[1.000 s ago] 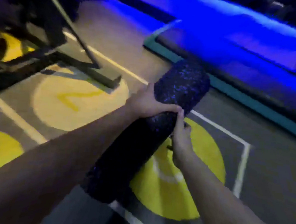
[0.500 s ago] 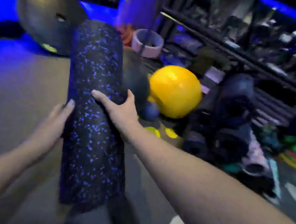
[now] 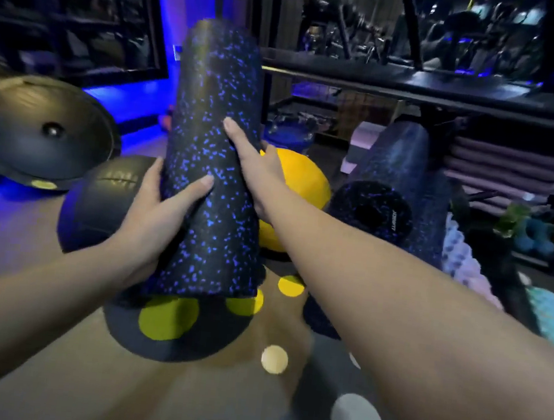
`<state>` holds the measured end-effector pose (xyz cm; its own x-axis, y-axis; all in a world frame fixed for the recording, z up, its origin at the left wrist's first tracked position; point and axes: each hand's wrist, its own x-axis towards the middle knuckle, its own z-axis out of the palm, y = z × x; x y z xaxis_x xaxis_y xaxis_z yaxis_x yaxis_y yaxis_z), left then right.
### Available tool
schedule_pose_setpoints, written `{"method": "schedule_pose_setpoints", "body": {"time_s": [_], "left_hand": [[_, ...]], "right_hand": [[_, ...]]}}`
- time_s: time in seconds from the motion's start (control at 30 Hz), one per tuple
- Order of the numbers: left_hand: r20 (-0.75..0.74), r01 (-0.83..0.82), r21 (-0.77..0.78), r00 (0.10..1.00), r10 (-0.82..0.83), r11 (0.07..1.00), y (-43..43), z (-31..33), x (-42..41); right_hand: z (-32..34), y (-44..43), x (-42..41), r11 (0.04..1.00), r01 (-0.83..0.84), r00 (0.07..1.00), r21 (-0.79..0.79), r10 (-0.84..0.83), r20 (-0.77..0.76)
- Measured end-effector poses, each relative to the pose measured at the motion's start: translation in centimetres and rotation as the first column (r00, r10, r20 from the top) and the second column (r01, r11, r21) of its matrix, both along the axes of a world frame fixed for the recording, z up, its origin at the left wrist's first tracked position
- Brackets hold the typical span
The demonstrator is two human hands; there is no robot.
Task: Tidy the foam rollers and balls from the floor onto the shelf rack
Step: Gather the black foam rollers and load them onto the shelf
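Over the floor, just short of the rack, roller is held near upright — left hand wraps its lower part, right hand lies flat-fingered against its side.

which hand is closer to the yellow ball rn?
Right. The right hand presses the foam roller's right side, just in front of the yellow ball. The left hand grips its left side, across the roller from the ball.
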<state>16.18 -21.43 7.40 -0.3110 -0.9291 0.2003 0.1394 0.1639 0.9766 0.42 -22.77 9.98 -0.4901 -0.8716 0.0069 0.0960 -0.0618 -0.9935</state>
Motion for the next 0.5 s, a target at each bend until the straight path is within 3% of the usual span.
{"method": "schedule_pose_setpoints", "body": {"time_s": [0.1, 0.2, 0.4, 0.5], "left_hand": [[0.133, 0.115, -0.092, 0.986, -0.102, 0.989, -0.3, 4.5, -6.7], [0.268, 0.185, -0.074, 0.95, -0.159, 0.98, 2.4, 9.0, -13.0], [0.525, 0.374, 0.153, 0.754, -0.396, 0.915, 11.7, 18.9, -22.7], [0.515, 0.404, 0.382, 0.654, -0.555, 0.831, 16.8, 21.9, -26.5]], "right_hand": [[3.2, 2.9, -6.7, 0.98, 0.19, 0.975, 0.056, -0.195, 0.111], [7.0, 8.5, -13.6, 0.943, 0.302, 0.928, 0.141, -0.324, 0.184], [15.9, 21.4, -22.4, 0.838, 0.453, 0.785, 0.304, -0.537, 0.308], [18.7, 28.7, -24.3, 0.83, 0.395, 0.801, 0.393, -0.521, 0.295]]}}
